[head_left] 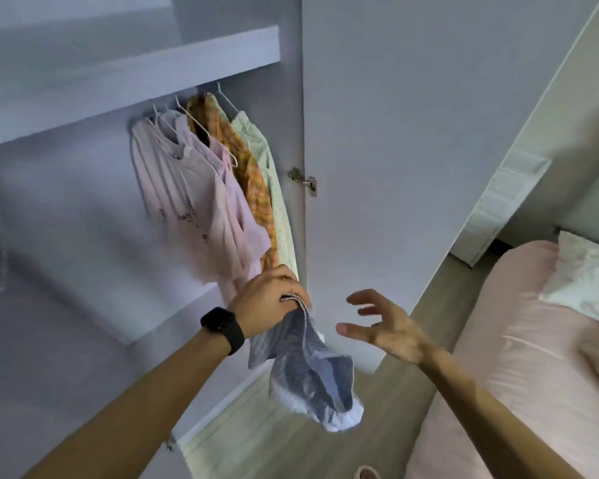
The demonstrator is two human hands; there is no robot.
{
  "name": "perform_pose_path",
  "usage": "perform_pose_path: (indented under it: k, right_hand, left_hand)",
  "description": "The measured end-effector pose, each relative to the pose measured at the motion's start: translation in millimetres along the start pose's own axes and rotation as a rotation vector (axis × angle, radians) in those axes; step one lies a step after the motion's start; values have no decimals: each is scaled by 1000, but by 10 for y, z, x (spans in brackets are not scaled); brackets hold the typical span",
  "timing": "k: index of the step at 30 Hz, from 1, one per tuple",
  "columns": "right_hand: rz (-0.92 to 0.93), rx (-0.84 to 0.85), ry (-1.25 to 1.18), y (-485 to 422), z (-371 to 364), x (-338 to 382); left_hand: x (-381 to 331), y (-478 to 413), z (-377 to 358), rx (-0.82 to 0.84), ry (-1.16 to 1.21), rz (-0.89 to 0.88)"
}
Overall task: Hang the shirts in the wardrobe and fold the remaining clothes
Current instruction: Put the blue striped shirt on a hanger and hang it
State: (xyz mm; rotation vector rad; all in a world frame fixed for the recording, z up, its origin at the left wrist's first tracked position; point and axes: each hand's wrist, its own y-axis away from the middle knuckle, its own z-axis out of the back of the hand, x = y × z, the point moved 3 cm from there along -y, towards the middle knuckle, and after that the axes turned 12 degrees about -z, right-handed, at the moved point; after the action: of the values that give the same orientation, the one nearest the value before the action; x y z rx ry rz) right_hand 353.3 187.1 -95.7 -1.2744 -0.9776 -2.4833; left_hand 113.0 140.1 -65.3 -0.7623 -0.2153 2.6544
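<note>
Open wardrobe (128, 63), shirts (201, 188) hanging inside, left hand (270, 299) clutching a blue striped garment (312, 375), right hand (388, 330) just beside, fingers spread, empty.

I wear a black square-faced watch (222, 328) on a black strap; a thin ring (286, 279), possibly gold, on my left hand (267, 300).
</note>
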Motion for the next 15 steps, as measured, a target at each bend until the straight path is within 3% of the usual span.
perform_pose_path:
  k: [5,9,13,15]
  right_hand:
    - [142,325,-97,-321,69,625]
    - [205,444,-13,-525,103,774]
    - [291,338,26,-655,54,817]
    - [306,254,-34,-708,41,816]
  left_hand:
    - [-156,-142,84,-169,74,41]
    - [-177,-217,170,-330,104,197]
    - [-160,-185,152,-468,135,411]
    - [-139,-110,41,-558,291,606]
